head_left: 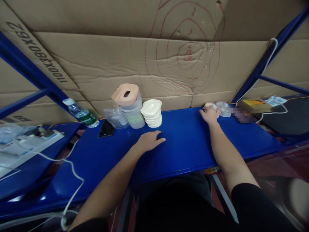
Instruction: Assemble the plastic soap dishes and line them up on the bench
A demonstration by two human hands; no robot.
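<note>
My left hand (151, 140) hovers over or rests on the blue table, thumb and index finger apart, with nothing in it. Just behind it stands a stack of cream-coloured square lids (152, 116). My right hand (210, 115) reaches to the back right, against a pale pink round object (213, 106) with a label. Its thumb points left, apart from the index finger; the other fingers are partly hidden. Beside that object sits a clear round plastic piece (224, 109). Left of the lids are nested plastic tubs (134, 117), topped by a peach-coloured piece (125, 94) with an oval slot.
Clear plastic containers (116, 118), a black phone (105, 129) and a green-labelled water bottle (84, 116) stand left on the blue table (183, 141). Cardboard (108, 58) walls the back. A white cable (72, 167) hangs at left; a yellow box (256, 105) lies far right.
</note>
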